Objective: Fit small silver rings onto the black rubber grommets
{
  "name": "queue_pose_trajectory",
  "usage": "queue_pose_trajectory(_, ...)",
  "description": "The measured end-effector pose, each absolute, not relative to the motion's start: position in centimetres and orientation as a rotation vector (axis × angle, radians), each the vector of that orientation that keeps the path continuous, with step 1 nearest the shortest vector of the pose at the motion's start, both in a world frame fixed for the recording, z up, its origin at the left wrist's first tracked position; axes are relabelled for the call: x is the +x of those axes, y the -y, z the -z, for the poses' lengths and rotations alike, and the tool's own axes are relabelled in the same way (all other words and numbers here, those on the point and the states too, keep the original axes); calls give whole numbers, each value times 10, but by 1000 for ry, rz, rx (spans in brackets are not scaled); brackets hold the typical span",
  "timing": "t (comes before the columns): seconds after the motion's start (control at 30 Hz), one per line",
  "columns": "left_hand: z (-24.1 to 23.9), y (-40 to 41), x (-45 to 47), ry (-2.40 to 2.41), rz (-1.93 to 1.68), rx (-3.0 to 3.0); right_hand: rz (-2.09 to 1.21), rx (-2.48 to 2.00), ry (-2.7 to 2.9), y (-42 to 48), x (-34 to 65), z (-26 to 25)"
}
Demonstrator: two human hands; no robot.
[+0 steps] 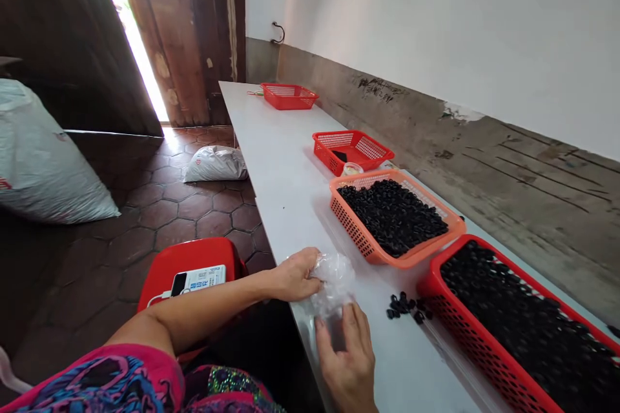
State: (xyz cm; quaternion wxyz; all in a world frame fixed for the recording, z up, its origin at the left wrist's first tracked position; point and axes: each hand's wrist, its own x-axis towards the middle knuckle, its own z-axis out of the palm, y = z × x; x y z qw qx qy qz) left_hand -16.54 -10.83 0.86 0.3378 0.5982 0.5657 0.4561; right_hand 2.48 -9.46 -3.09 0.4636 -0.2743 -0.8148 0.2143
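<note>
My left hand pinches the top of a crumpled clear plastic bag above the white table. My right hand lies just below it, its fingers on the bag's lower part. To the right, a small heap of loose black pieces sits on the tabletop. Beyond them, an orange mesh basket holds a pile of similar black pieces. A larger red mesh basket at the lower right is filled with them too. The bag's contents cannot be made out.
Two more red mesh baskets stand farther along the table, the farthest near its end. A wall runs along the table's right side. On the tiled floor at left lie white sacks. A red stool holds a white box.
</note>
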Motion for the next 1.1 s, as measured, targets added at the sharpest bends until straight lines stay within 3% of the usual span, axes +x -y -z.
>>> queue_pose_trajectory(0.1, -18, 112, -166, -1666, -960, 1644, -156, -524, 2117, 99, 20, 29)
queue_pose_trajectory(0.37, -25, 116, -144, -1615, -704, 1517, 145, -720, 2166, 105, 14, 31)
queue_pose_trajectory(0.57, -33, 105, -175, -1285, -552, 1685, -174, -752, 2115, 95, 22, 28)
queue_pose_trajectory(0.7, -40, 103, -191, -1467, -821, 1816, -422, -678, 2061, 92, 23, 22)
queue_pose_trajectory(0.83, -41, 98, -196, -1049, -810, 2066, -614, -622, 2045, 93, 26, 31)
queue_pose_trajectory(1.1, -35, 89, -199, -930, -647, 2145, -716, -796, 1866, 103, 26, 64)
